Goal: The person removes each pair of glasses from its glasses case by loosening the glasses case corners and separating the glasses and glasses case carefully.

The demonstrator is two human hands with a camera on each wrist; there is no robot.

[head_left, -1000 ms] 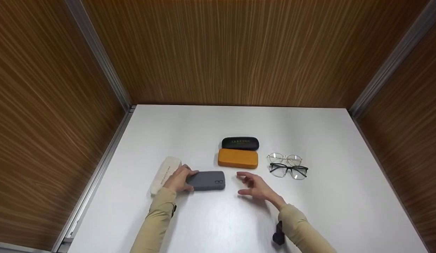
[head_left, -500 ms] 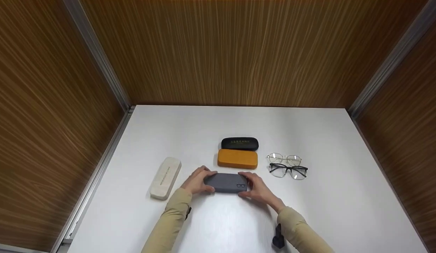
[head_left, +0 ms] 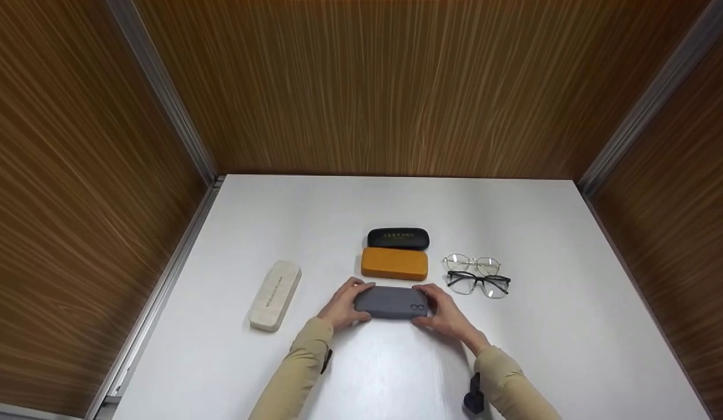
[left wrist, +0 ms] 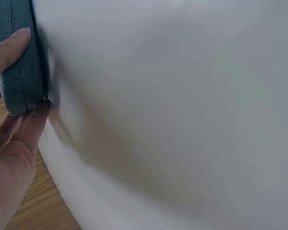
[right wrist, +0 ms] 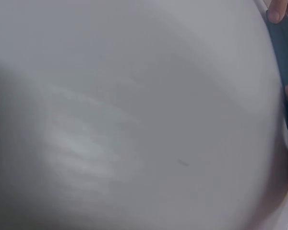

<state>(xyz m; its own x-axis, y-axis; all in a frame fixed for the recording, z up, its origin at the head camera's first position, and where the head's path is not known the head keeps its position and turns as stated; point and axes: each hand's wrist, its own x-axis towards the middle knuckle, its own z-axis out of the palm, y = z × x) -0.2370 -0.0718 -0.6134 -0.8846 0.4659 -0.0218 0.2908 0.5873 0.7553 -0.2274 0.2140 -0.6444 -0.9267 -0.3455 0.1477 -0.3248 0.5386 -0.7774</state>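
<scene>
The closed grey-blue case (head_left: 390, 303) (1 glasses emblem on top) stretches crosswise near the orange case (head_left: 394, 263).

Wood-grain panels (head_left: 385, 87) — white tabletop (head_left: 548, 245), apparently glossy.

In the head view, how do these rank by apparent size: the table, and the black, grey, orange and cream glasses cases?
1. Table
2. Grey glasses case, orange glasses case, cream glasses case: too alike to rank; the left hand and right hand partly cover the grey one
3. Black glasses case
</scene>
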